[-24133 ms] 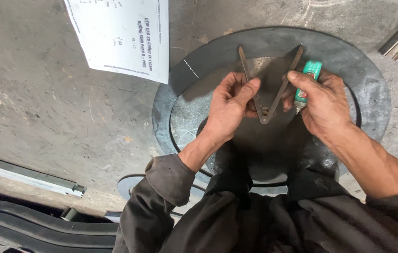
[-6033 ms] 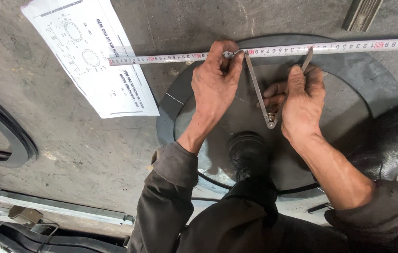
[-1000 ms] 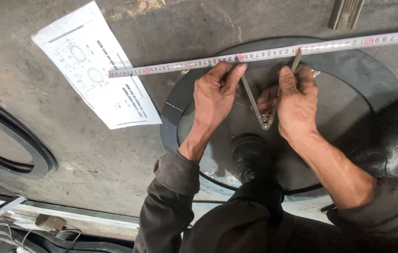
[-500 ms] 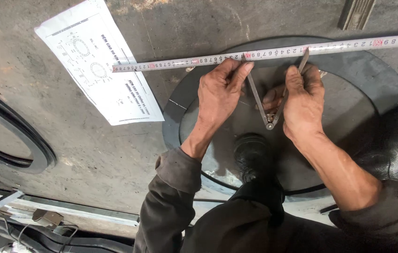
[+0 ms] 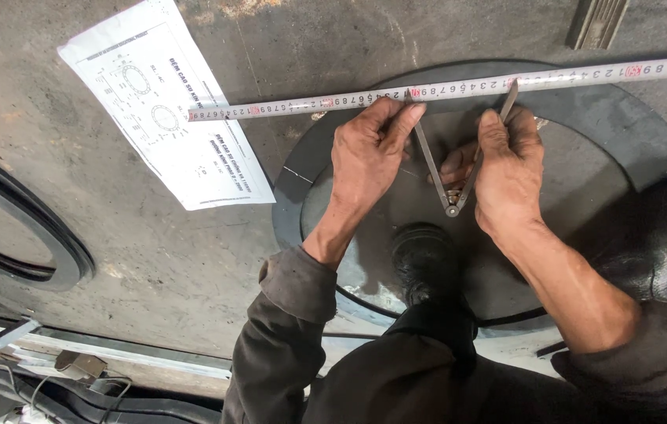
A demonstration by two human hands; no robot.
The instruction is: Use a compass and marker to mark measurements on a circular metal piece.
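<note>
Two bare hands are working over one dark round steel plate point(image 5: 624, 157) that is lying on the concrete floor point(image 5: 114, 259). One pair of metal dividers point(image 5: 451, 184) is standing between the hands, its hinge pointing toward the near side and its two legs spreading toward the far side. One measuring tape point(image 5: 310, 104) is stretching from left to right across the far part of the plate, and both divider tips are reaching up to its edge.

Left hand point(image 5: 366, 157) is lying just left of the dividers, palm down on the plate, its fingers held together and its fingertips pressing at the left leg where that leg is meeting the tape. Right hand point(image 5: 506, 177) is lying just right of the dividers, its fingers curled and clamped on the right leg, with its thumb running along the leg toward the tape. The hinge is sitting near the heel of the right hand.

One white paper drawing point(image 5: 165, 118) is lying on the floor to the left of the plate, its far corner passing under the left end of the tape. One dark shoe point(image 5: 425, 263) is resting on the near part of the plate, between the two forearms. One dark ring point(image 5: 51, 243) is curving in at the left edge of the view.
</note>
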